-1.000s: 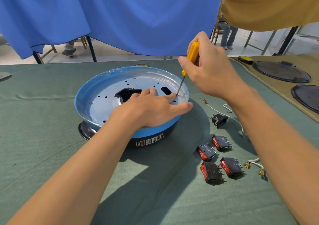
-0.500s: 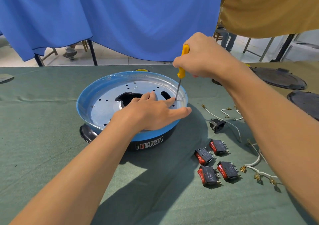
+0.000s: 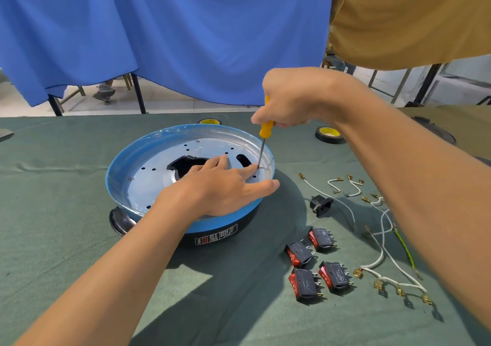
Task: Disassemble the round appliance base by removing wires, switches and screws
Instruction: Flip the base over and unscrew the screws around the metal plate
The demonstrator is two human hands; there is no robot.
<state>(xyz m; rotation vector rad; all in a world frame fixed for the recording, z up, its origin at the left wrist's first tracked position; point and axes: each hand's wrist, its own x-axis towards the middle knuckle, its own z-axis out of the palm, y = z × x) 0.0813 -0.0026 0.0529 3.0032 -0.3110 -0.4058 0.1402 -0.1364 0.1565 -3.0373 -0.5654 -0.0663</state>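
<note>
- Screw removal is standing as the step in hand. Switches and wires are already lying loose on the table, so the task is judged well along.
- Round appliance base [image 3: 119,170] is sitting left of the table's centre, well back from the near edge, with its metal plate facing up.
- Left hand [image 3: 220,189] is lying flat on the plate, fingers straight, pressing the base down. Its index tip is resting just beside the tool tip.
- Screwdriver [image 3: 265,129] is standing near upright, with its tip bearing at the plate's right rim. The screw head there is too small to confirm.
- Right hand [image 3: 289,98] is wrapping closed around the yellow handle from above.
- Next move, by judgement, is calling for firm downward pressure while turning, then lifting the screw clear of the rim.
- Four switches [image 3: 314,264], a black socket [image 3: 321,205] and the wires [image 3: 385,255] are crowding the table's right side. Open cloth is lying left of the base and along the near edge.
</note>
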